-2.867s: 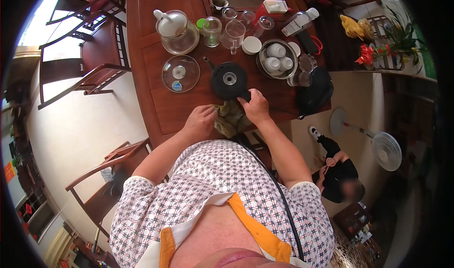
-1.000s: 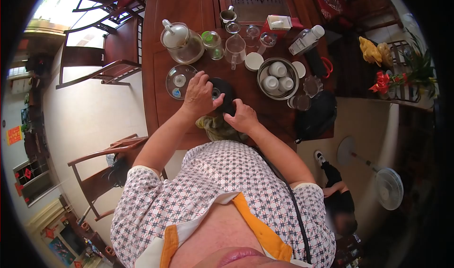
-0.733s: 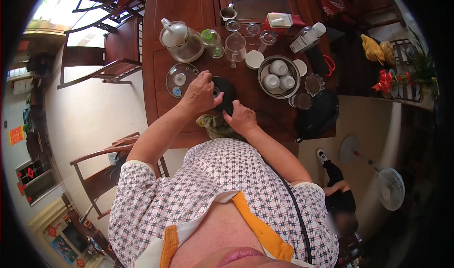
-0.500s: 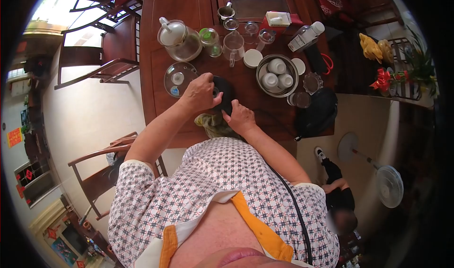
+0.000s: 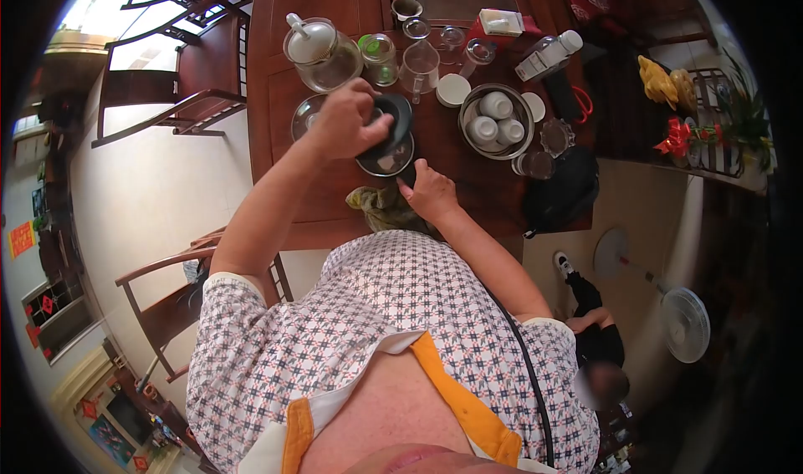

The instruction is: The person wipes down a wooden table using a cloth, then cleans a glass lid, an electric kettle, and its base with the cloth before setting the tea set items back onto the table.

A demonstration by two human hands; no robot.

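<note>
A dark round lid point(image 5: 396, 114) is raised and tilted in my left hand point(image 5: 345, 121), whose fingers are closed on it. Beneath the lid, a dark round pot point(image 5: 388, 161) shows part of its shiny inside, with something pale in it that I cannot make out. My right hand point(image 5: 432, 191) is closed around the pot's short black handle point(image 5: 408, 174). Just below the pot lies a crumpled greenish cloth point(image 5: 389, 206). Partly behind my left hand is a clear glass lid point(image 5: 304, 113) on the table.
On the wooden table point(image 5: 293, 211) stand a glass teapot point(image 5: 328, 64), a green-lidded jar point(image 5: 380, 60), a glass pitcher point(image 5: 419, 66), a metal bowl point(image 5: 525, 140) with white cups, a white bottle point(image 5: 552, 56) and a black bag point(image 5: 562, 194). A person point(image 5: 598, 340) is at the lower right, near a fan point(image 5: 684, 323).
My left hand has lifted the lid up and away, uncovering part of the pot's inside. My right hand stays at the handle. The view has shifted slightly.
</note>
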